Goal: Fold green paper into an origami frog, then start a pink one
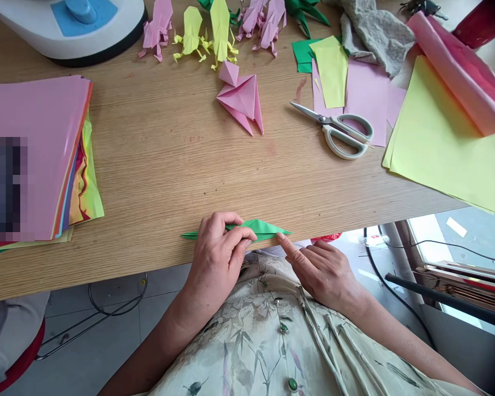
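A narrow folded piece of green paper [266, 228] lies along the front edge of the wooden table [157, 165]. My left hand [220, 253] has its fingers bent over the middle of the paper, holding it against the tabletop. With its index finger stretched out, my right hand [319, 269] touches the paper near its right tip; the other fingers are curled in and hold nothing visible. Beyond my hands, a folded pink paper shape [243, 99] rests on the table.
Scissors [346, 132] lie at the right, near yellow sheets [449, 148] and a curled pink sheet [462, 71]. Coloured paper [37, 121] is stacked at the left. Pink [159, 25] and yellow [219, 27] folded figures stand at the back, beside a white and blue device [82, 27].
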A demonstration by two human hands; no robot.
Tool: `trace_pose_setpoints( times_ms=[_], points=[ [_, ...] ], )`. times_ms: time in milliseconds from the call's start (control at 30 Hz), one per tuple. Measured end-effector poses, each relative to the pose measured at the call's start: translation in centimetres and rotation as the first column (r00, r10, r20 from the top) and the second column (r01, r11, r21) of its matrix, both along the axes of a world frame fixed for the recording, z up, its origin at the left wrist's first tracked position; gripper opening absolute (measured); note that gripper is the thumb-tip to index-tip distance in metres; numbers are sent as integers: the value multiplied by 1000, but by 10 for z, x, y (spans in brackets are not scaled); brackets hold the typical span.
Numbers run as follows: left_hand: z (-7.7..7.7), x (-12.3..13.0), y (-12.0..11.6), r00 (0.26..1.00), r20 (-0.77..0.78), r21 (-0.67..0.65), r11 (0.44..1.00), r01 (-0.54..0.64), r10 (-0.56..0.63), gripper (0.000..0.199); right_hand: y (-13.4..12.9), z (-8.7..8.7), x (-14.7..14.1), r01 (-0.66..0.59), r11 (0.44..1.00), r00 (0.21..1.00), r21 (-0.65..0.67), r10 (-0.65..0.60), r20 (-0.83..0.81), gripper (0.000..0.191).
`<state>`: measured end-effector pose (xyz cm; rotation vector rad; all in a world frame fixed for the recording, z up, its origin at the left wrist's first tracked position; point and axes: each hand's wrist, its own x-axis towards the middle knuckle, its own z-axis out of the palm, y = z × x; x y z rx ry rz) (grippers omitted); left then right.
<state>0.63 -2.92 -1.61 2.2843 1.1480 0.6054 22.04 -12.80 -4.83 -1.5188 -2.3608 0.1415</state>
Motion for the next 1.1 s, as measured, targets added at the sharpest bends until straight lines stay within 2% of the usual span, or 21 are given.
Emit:
trace_pose_setpoints(
  times_ms=[367, 600, 1000, 1100],
  points=[
    [0, 0, 0, 1000, -1, 19, 1000, 10, -10, 14, -2, -3, -2, 50, 998, 998, 34, -51, 32, 72],
    [-1, 0, 0, 1000, -2, 19, 1000, 12, -12, 13, -3, -5, -1, 100, 993, 993, 69, -104, 50, 66],
    [-3, -1, 0, 1000, 21, 3, 1000, 6, -6, 13, -10, 4, -5, 256, 958, 963, 128, -264, 51, 58],
    [-4, 0, 0, 1000, 28, 2, 1000, 12, -12, 13, -8, 6, -6, 237, 965, 970, 115, -242, 34, 63]
  ],
)
